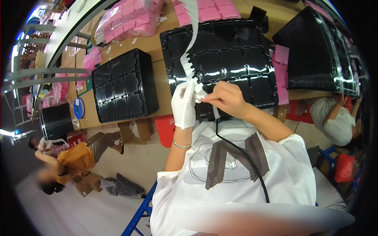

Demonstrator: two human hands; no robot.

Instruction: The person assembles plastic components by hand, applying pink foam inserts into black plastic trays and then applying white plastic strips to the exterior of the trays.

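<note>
L hand, white-gloved, curled w/ fingers closed on the lower end of a long, white, segmented strip. R hand, bare, thumb + index pinched tog. on a small white piece just beside the glove. Strip runs up over a wide, glossy black plastic compartment tray on the brown desk. Black tray stacks either side, L & R; pink bagged trays at far L.
</note>
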